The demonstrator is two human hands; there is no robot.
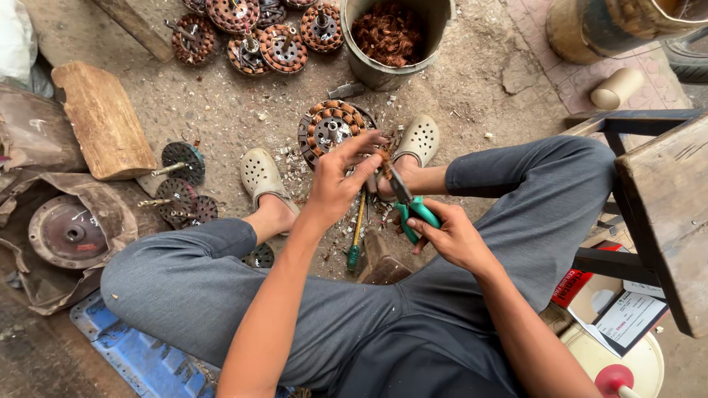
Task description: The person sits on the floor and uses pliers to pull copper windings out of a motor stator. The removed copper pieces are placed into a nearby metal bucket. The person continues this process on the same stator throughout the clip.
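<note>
Head view: the round motor stator [330, 129] lies on the dirt floor [472, 74] just above the centre of the frame, between two cream clogs [259, 174], flat with its face up. It sits directly above both hands in the picture, and the left hand [335, 184] is the nearer, its fingers pinched on a strand of copper winding [382, 156] at the stator's lower right edge. The right hand [453, 237], lower and to the right, is closed around green-handled cutters [410, 208], whose blades point up-left toward that same strand. The stator is a dark ring wrapped in reddish-brown coils, with pale scraps around it. A screwdriver [357, 236] lies below it. At upper centre, a bucket [369, 68] holds stripped copper wire.
</note>
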